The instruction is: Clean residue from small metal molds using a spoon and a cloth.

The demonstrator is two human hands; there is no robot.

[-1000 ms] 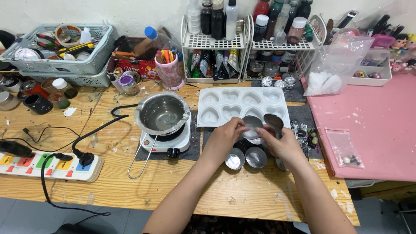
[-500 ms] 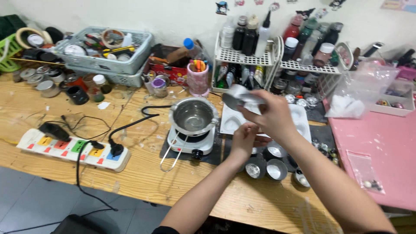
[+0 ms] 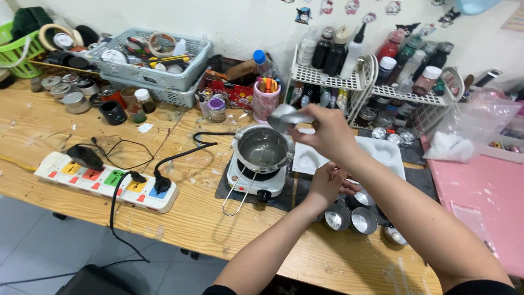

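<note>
The right hand (image 3: 323, 133) is holding a small metal tin (image 3: 285, 117) tilted in the air just above the rim of the steel pot (image 3: 262, 148), its grip clamped around the tin. The pot is sitting on a small white hotplate (image 3: 255, 180) on the wooden bench (image 3: 180, 216). The left hand (image 3: 327, 183) is resting beside the white heart mould (image 3: 349, 155), its grip curled around another tin, just above empty round tins (image 3: 350, 219) on the bench.
</note>
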